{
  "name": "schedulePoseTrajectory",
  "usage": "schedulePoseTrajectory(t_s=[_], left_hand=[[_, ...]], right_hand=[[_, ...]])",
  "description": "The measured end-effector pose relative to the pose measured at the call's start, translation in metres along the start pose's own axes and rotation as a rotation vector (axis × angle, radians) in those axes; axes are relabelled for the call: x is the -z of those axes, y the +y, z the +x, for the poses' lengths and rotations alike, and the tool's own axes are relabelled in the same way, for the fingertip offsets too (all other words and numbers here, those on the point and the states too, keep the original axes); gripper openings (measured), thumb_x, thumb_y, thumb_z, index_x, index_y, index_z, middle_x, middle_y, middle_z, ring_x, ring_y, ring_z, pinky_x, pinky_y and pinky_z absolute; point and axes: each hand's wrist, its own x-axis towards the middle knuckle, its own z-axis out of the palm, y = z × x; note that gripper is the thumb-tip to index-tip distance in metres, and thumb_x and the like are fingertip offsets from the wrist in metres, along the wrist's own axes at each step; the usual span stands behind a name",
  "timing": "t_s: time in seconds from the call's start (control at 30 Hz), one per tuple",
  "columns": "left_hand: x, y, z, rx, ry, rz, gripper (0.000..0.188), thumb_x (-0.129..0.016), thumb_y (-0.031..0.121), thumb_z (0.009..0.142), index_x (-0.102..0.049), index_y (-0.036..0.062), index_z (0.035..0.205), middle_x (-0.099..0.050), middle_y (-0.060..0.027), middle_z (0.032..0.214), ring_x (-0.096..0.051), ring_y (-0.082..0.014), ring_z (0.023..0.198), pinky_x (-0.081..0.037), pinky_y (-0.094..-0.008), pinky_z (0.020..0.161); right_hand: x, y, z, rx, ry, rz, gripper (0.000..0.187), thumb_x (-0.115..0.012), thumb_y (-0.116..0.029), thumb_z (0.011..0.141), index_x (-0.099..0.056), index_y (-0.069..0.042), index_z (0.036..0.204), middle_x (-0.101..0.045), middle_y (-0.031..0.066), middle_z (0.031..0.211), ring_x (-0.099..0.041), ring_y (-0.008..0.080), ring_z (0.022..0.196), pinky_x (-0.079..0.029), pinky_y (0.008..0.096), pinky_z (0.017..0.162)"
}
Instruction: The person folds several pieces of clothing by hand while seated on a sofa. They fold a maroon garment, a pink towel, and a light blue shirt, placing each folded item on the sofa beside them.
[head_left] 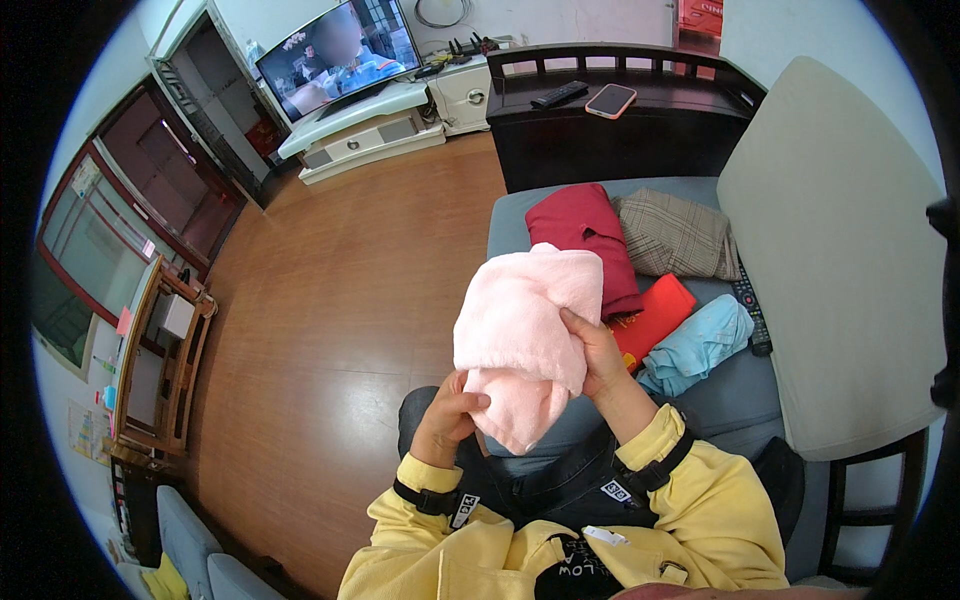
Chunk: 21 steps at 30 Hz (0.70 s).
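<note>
A folded, fluffy pink cloth [522, 318], perhaps a towel or a garment, is held up above my lap in both hands. My left hand [450, 408] grips its lower left edge, thumb on top. At the right edge, my right hand [597, 352] pinches it with the thumb in front; its other fingers are hidden behind the cloth. Behind it on the grey-blue sofa seat lie a folded dark red garment [585, 235], a folded plaid garment [678, 233], a bright red folded item [660, 312] and a bundled light blue cloth [700, 342].
A black remote control [750, 312] rests by the grey backrest cushion [840, 260]. The dark wooden armrest [620, 140] carries another remote [560, 95] and a phone [611, 101]. Across the wooden floor stand a white TV cabinet [365, 140] and, at left, a wooden shelf table [150, 370].
</note>
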Motion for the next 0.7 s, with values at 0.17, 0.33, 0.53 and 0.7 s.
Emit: schedulePoseTrajectory(t_s=[0.17,0.33,0.53,0.7], left_hand=[[0.018,-0.002,-0.009,-0.131,-0.075,-0.125,0.081,-0.068,0.032,0.077,-0.034,-0.0050,0.141,-0.049,-0.0189,0.136,-0.049,-0.0311,0.124,-0.038,-0.0407,0.107],[0.035,0.000,-0.008,-0.106,0.007,-0.263,0.091,-0.063,0.057,0.083,-0.032,-0.0046,0.142,-0.044,-0.0193,0.142,-0.048,-0.0304,0.127,-0.041,-0.0419,0.104],[0.021,-0.004,-0.004,0.007,0.089,0.137,0.090,-0.078,0.037,0.076,-0.031,-0.0029,0.142,-0.049,-0.0171,0.135,-0.052,-0.0283,0.122,-0.045,-0.0386,0.100],[0.006,-0.004,-0.001,0.045,0.018,0.013,0.089,-0.081,0.022,0.071,-0.032,0.0004,0.142,-0.050,-0.0161,0.134,-0.051,-0.0278,0.122,-0.042,-0.0390,0.103]], right_hand=[[-0.002,0.000,-0.003,0.032,0.030,-0.205,0.046,-0.063,-0.014,0.090,-0.048,0.002,0.130,-0.061,0.0139,0.119,-0.063,0.0243,0.104,-0.054,0.0389,0.089],[-0.003,0.004,-0.006,0.032,-0.006,-0.389,0.041,-0.068,-0.009,0.086,-0.055,0.000,0.124,-0.064,0.0110,0.115,-0.063,0.0201,0.101,-0.052,0.0344,0.087],[0.001,0.009,-0.007,0.016,-0.088,-0.594,0.037,-0.070,-0.008,0.084,-0.060,-0.002,0.119,-0.066,0.0074,0.110,-0.062,0.0166,0.100,-0.050,0.0318,0.088],[0.001,0.007,-0.006,0.038,-0.077,-0.461,0.038,-0.068,-0.005,0.084,-0.059,-0.002,0.120,-0.065,0.0073,0.111,-0.062,0.0172,0.101,-0.050,0.0324,0.088]])
